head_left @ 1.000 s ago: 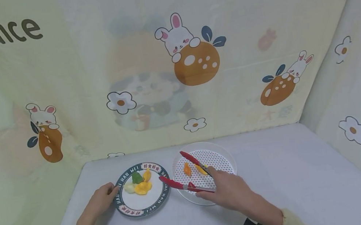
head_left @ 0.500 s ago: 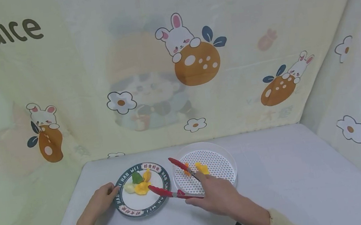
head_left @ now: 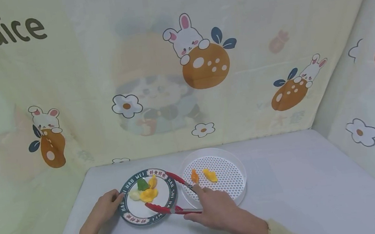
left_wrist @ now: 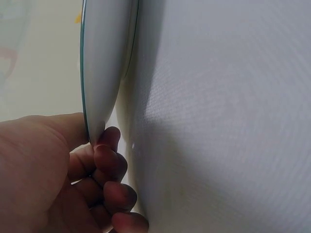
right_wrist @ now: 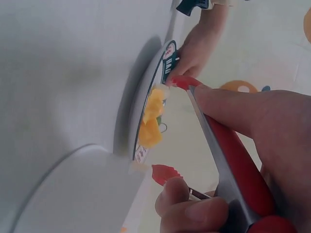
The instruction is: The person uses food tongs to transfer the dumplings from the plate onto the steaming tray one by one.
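My left hand (head_left: pixel 106 207) pinches the left rim of a round white plate (head_left: pixel 139 213) with a dark green lettered border; in the left wrist view the thumb lies over the rim, fingers (left_wrist: pixel 116 194) curled beneath. On the plate sit small dumpling-like pieces: a green one (head_left: pixel 142 184), a pale one (head_left: pixel 134 195), a yellow one (head_left: pixel 149 195) and an orange-yellow one (head_left: pixel 152 181). My right hand (head_left: pixel 216 209) grips red-tipped metal tongs (head_left: pixel 157 208), whose arms are spread over the plate's right side with nothing between the tips.
Right of the plate is a round white perforated tray (head_left: pixel 229 173) in a clear rim, holding an orange piece (head_left: pixel 194 175) and a yellow piece (head_left: pixel 210 175). A white cloth covers the table (head_left: pixel 283 183). A printed curtain (head_left: pixel 247 99) hangs along the back and sides.
My right hand has carried the spread tongs leftward, from over the perforated tray to over the plate's right side. The left hand and the plate have stayed put.
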{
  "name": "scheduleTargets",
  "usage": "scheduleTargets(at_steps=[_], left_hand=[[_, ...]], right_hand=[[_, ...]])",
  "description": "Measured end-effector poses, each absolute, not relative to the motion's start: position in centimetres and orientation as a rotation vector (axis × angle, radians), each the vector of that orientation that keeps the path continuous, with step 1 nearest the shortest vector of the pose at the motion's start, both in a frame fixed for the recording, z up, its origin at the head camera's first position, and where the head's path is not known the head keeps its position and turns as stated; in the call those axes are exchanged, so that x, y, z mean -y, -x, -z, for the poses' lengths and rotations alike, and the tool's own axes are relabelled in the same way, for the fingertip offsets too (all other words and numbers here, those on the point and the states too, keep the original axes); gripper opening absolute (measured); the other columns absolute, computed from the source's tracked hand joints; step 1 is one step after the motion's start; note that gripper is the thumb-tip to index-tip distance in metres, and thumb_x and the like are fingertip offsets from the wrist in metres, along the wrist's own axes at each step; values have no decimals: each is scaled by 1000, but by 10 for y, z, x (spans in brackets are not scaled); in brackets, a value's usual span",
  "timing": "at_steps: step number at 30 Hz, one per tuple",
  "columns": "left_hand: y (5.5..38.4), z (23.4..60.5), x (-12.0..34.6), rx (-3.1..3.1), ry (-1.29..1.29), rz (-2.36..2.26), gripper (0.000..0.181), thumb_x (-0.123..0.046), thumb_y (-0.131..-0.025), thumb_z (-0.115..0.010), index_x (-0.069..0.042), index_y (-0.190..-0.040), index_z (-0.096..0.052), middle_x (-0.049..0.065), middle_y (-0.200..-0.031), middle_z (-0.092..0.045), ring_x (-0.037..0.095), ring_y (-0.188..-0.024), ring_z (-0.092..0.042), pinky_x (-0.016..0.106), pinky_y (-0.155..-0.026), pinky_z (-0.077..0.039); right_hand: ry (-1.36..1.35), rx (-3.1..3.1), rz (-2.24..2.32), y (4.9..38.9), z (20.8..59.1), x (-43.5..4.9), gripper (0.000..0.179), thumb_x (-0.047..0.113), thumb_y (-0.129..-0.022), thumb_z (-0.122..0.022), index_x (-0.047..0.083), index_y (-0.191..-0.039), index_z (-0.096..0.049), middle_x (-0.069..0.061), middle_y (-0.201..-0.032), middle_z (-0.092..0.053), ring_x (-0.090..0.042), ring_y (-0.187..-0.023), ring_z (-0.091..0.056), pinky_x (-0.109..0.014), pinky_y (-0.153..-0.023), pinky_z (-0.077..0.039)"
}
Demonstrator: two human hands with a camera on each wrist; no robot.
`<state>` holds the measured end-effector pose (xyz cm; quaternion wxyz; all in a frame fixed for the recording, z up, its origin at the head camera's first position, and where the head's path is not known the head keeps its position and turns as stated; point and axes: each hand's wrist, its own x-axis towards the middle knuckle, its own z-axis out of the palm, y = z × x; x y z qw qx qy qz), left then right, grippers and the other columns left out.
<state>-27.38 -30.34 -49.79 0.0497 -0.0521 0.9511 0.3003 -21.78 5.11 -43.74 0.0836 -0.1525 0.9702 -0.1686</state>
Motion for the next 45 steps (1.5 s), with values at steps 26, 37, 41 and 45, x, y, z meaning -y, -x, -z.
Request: scheduleTargets(at_steps=[26, 37, 41, 45], left_hand=[[275, 496, 303, -2900, 162, -914, 24, -24, -104, -51, -5, -90, -56, 5, -75, -52, 18, -73, -49, 32, -62, -41], [275, 496, 303, -2897, 170, -906, 24, -25, -104, -52, -6, -89, -55, 5, -75, -51, 18, -72, -49, 31, -62, -41], [274, 498, 303, -2884, 189, -901, 25, -26, -104, -52, -6, -90, -56, 4, -75, -52, 18, -73, -49, 31, -62, -41], [275, 499, 303, -2883, 199, -904, 25, -26, -104, -52, -6, -89, -56, 5, -75, -52, 18, -72, -49, 31, -62, -41]], right_hand=[[562, -2923, 412, 223, 450, -25, 67, 61, -81, -74, 18, -130, -59, 4, -81, -62, -12, -63, -50, -26, -55, -41], [602, -2859, 470, 223, 449, -21, 52, 57, -85, -73, 19, -119, -65, 8, -69, -54, -11, -60, -49, -26, -54, -36], [608, -2855, 490, 222, 451, -23, 46, 54, -86, -73, 19, -115, -65, 7, -66, -51, -10, -58, -48, -25, -53, -35], [643, -2883, 487, 224, 454, -24, 43, 54, -87, -72, 20, -113, -65, 9, -65, -50, -9, -56, -46, -24, -51, -35]])
